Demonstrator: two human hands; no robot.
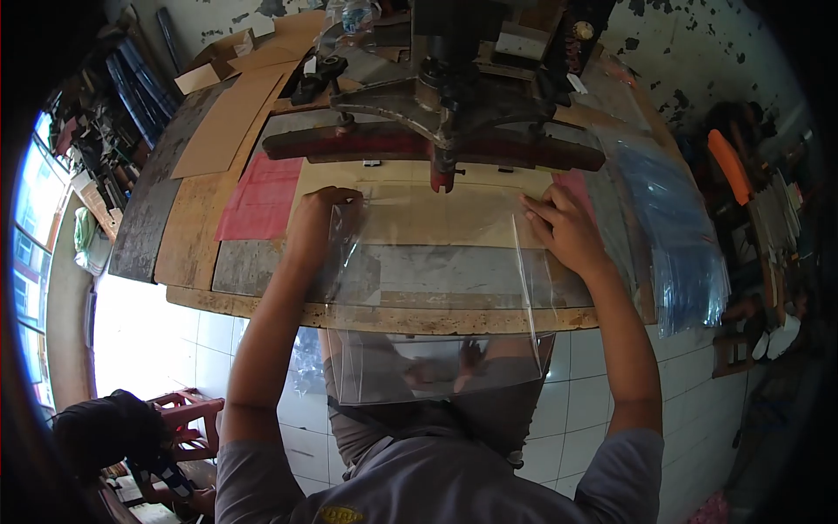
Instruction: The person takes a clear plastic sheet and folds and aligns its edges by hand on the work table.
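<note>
A clear plastic sheet point(441, 358) stretches between my hands, lying over the worktable and hanging past its front edge above my lap. My left hand point(321, 214) pinches the sheet's far left corner. At the opposite corner, my right hand point(563, 225) has its thumb and fingers closed on the sheet. Under the sheet's far end is a pale yellow board point(410, 214), with a pink sheet point(259, 205) showing at its left. Just beyond my hands, the red bar point(367, 147) of a heavy press point(445, 105) spans the table.
Stacked clear bluish plastic sheets point(672, 227) hang over the table's right side. Brown cardboard point(223, 131) lies at the left, with an open carton point(214, 70) behind. Another person point(118, 437) is at lower left near a red stool point(192, 424).
</note>
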